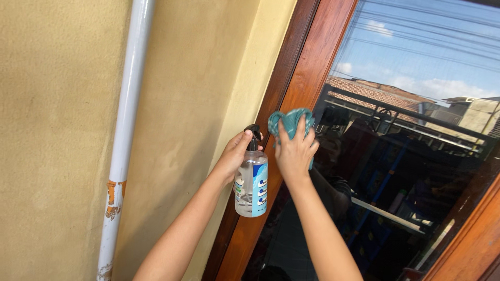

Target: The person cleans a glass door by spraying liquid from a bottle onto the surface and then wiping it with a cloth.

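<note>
My left hand (233, 155) grips a clear spray bottle (251, 187) by its neck, below the black trigger head. The bottle has a blue and white label and hangs upright beside the wooden window frame (307, 73). My right hand (295, 152) is closed on a teal cloth (289, 122) and presses it against the left edge of the window glass (416, 104), right where pane and frame meet. Both arms reach up from the bottom of the view.
A white pipe (126, 119) with rusty patches runs down the yellow plastered wall (57, 130) at the left. The dark glass reflects sky, cables, a tiled roof and a railing. More wooden frame (471, 239) shows at the lower right.
</note>
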